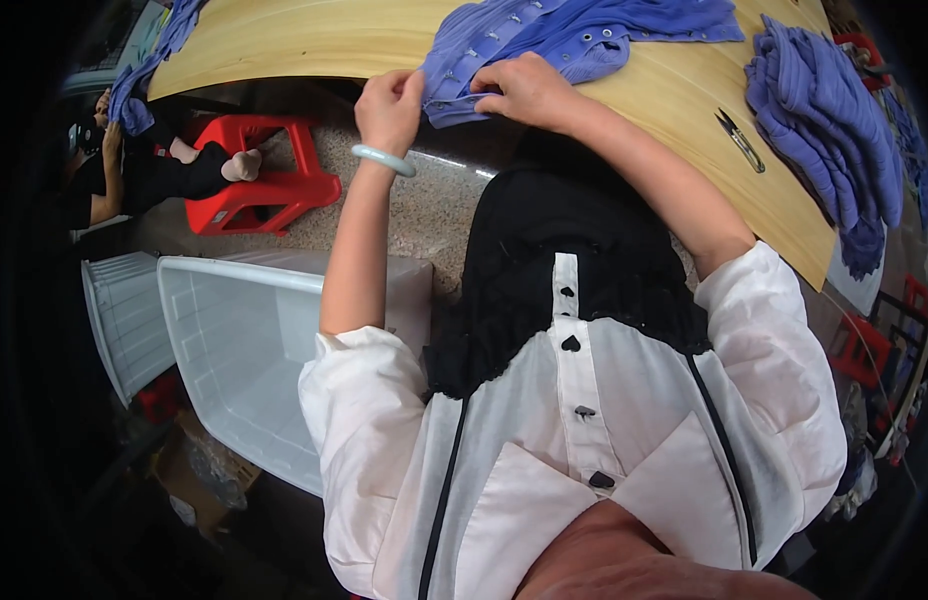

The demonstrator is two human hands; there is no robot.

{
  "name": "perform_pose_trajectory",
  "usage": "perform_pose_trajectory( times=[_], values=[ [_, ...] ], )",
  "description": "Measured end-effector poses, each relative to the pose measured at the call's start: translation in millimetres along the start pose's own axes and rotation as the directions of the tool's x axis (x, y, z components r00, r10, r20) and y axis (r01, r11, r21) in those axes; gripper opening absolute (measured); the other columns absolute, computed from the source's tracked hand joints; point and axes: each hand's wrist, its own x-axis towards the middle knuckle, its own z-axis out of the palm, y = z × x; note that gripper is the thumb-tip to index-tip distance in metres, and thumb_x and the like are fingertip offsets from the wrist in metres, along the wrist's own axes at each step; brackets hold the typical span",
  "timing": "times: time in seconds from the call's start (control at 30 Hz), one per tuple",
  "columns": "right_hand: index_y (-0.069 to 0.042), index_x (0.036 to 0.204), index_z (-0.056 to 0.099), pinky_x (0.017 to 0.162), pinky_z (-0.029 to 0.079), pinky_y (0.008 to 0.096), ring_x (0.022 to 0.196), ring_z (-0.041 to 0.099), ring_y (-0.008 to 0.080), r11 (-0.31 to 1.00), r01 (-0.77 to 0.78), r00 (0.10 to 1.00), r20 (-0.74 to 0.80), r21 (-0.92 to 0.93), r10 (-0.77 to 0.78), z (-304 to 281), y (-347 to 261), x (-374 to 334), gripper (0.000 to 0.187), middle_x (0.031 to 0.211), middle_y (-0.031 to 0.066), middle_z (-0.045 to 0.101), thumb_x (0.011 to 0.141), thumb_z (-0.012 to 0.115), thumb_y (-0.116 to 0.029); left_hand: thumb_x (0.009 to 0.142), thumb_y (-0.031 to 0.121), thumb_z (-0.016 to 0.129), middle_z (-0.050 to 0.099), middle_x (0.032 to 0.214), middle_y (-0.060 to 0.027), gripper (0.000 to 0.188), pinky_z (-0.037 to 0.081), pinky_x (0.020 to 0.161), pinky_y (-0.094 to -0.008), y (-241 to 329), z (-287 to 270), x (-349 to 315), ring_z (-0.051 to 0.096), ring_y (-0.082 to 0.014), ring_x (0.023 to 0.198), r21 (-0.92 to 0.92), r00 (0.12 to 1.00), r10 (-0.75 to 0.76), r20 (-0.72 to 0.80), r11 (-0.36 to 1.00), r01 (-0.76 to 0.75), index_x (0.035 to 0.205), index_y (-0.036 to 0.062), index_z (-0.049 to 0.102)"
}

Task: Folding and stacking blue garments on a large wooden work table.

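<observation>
A blue-violet knit garment (584,30) with a row of buttons lies spread over the near edge of the wooden table (314,40). My left hand (389,108) pinches the corner of its edge, fingers pressed together. A pale bangle (384,160) circles that wrist. At the same hem, my right hand (524,92) has thumb and forefinger curled onto the fabric a short way to the right. Part of the hem hangs below the table edge between the two hands.
Thread snips (741,140) lie on the table at right, beside a pile of folded blue-violet garments (824,120). A large white bin (244,370) stands at my left. Beyond it, another person sits near a red stool (274,180), a hand on similar blue cloth.
</observation>
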Motion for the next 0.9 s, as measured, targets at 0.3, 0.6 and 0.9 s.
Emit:
perform_pose_trajectory(
  times=[0.3, 0.6, 0.9],
  values=[
    [-0.007, 0.08, 0.059, 0.064, 0.042, 0.035, 0.072, 0.056, 0.0242, 0.998, -0.042, 0.998, -0.058, -0.043, 0.039, -6, -12, 3, 0.017, 0.074, 0.0069, 0.059, 0.071, 0.058, -0.022, 0.068, 0.02, 0.062, 0.057, 0.073, -0.0139, 0.018, 0.044, 0.065, -0.0339, 7, 13, 9, 0.057, -0.027, 0.071, 0.051, 0.979, 0.074, 0.188, 0.995, -0.085, 0.074, 0.0028, 0.061],
    [-0.007, 0.08, 0.056, 0.058, 0.043, 0.0365, 0.066, 0.056, 0.0281, 0.982, 0.175, 0.912, -0.364, -0.078, -0.191, -6, -16, 4, 0.015, 0.07, 0.0099, 0.058, 0.073, 0.056, -0.02, 0.072, 0.012, 0.06, 0.058, 0.069, -0.013, 0.013, 0.045, 0.058, -0.0309, 17, 5, 2, 0.057, -0.0278, 0.062, -0.109, 0.97, 0.22, 0.099, 0.972, -0.21, 0.079, 0.0023, 0.056],
    [-0.006, 0.08, 0.058, 0.06, 0.044, 0.033, 0.066, 0.057, 0.0269, 0.98, -0.062, 0.973, -0.209, 0.188, 0.102, -5, -10, 15, 0.017, 0.07, 0.0102, 0.059, 0.073, 0.056, -0.02, 0.072, 0.01, 0.062, 0.059, 0.065, -0.0106, 0.012, 0.045, 0.057, -0.0258, 19, 4, 2, 0.058, -0.0156, 0.059, -0.266, 0.976, 0.188, 0.113, 0.952, -0.152, 0.078, 0.0017, 0.057]
  ],
)
